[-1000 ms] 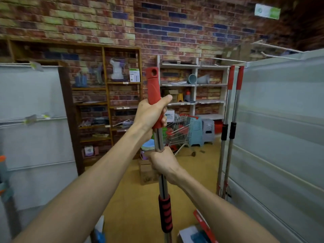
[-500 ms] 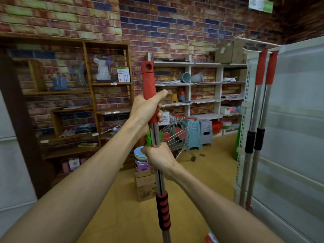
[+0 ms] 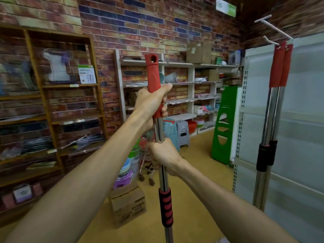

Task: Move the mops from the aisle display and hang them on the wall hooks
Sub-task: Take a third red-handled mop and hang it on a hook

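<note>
Slip is the nearest risk. The left hand (image 3: pixel 151 104) is wrapped tight round the lower end of the mop's (image 3: pixel 162 178) red grip (image 3: pixel 152 74), thumb lying up along it. The right hand (image 3: pixel 164 155) is closed round the bare steel pole just below. Between them they hold the mop upright, in front of the person and clear of the wall. Polished steel gives little purchase, so if the lower hand slackens, the pole could slide or swing. The mop head is out of view below, and its weight would pull that way.

Next is the hole (image 3: pixel 153 58) at the top of the grip. It is small and has to be lifted up and threaded onto a hook, so a poor aim would likely glance off the tip.

Further right, a free hook (image 3: pixel 273 27) juts from the top of the grey panel (image 3: pixel 306 120). Just under it, a second hook carries two hung mops (image 3: pixel 277 71) side by side. A wide swing on the way over could knock those two loose.

Down the aisle, a cart (image 3: pixel 146 162) and a box (image 3: pixel 128 206) sit near the pole's lower end, where the unseen head might catch.
</note>
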`<state>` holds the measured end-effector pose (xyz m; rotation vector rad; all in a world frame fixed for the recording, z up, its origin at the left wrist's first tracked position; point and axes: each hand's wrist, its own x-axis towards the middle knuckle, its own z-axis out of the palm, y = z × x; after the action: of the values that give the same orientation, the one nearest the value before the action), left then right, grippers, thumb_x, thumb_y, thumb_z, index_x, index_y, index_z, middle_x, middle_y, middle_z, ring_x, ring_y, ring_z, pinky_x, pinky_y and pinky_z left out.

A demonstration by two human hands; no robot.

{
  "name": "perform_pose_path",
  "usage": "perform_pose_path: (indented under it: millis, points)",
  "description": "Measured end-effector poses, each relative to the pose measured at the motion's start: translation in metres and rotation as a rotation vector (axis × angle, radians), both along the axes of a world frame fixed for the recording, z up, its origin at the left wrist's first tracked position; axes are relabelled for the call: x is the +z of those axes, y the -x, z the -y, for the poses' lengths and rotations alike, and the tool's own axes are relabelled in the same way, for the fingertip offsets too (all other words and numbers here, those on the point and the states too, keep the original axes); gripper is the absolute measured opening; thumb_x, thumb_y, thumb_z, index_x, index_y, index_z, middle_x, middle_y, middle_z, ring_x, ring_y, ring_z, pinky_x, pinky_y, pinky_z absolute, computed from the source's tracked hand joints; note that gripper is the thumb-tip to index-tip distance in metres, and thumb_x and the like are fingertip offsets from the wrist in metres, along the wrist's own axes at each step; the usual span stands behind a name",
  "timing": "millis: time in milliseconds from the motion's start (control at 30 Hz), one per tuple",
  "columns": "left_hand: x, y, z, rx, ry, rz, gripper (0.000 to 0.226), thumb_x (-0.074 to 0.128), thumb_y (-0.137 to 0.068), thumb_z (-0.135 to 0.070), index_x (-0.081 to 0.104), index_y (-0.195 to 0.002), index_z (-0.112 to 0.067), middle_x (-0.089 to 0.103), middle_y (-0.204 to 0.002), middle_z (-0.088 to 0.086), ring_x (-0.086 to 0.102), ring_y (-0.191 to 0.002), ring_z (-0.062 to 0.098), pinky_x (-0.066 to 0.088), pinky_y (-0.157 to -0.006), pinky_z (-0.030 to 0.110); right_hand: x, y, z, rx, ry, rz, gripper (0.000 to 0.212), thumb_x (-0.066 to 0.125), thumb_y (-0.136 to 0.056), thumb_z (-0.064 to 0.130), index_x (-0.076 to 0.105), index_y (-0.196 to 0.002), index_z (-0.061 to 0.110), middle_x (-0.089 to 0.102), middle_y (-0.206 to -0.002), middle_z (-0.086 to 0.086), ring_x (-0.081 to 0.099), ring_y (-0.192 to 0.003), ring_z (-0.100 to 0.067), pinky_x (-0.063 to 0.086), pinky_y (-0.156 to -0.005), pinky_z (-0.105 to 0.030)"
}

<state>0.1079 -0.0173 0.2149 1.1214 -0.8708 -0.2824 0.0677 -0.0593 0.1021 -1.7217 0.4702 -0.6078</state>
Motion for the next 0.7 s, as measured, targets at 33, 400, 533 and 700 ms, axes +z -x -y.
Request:
perform_pose_path:
  millis: [33,400,533,700]
  points:
    - [0.001,-0.006,0.013,-0.042,0.002,0.005,0.022,0.071,-0.093,-0.022,0.054,-0.082,-0.013,0.046,-0.053,-0.003,0.040,-0.037,0.011,0.037,-0.039,0.023,0.002,-0.005,0.011,-0.038,-0.008,0.008,0.022,0.064,-0.084,0.018,0.049,-0.068,0.013,0.042,-0.047,0.001,0.039,-0.036,-0.016,0.035,-0.045,-0.027]
    - [0.026,-0.008,0.153,-0.544,-0.020,0.063,0.019,0.068,-0.093,-0.016,0.051,-0.086,-0.012,0.045,-0.051,-0.004,0.040,-0.035,0.011,0.036,-0.038,0.023,0.026,0.010,0.112,-0.542,-0.033,0.072,0.024,0.060,-0.093,0.017,0.048,-0.072,0.014,0.040,-0.053,0.000,0.038,-0.043,-0.016,0.038,-0.045,-0.028]
    - [0.037,0.027,0.189,-0.685,-0.020,0.115,0.020,0.067,-0.093,-0.016,0.050,-0.083,-0.013,0.043,-0.056,-0.001,0.040,-0.036,0.012,0.036,-0.039,0.023,0.035,0.040,0.139,-0.694,-0.065,0.130,0.030,0.058,-0.094,0.013,0.045,-0.068,0.018,0.039,-0.046,0.005,0.037,-0.035,-0.010,0.035,-0.044,-0.024]
    - [0.046,0.062,0.220,-0.790,-0.008,0.143,0.026,0.064,-0.094,-0.015,0.048,-0.073,-0.015,0.042,-0.053,-0.001,0.039,-0.036,0.012,0.036,-0.039,0.022,0.045,0.071,0.165,-0.834,-0.063,0.141,0.023,0.058,-0.096,0.013,0.048,-0.076,0.014,0.041,-0.050,0.001,0.039,-0.040,-0.014,0.038,-0.046,-0.027]
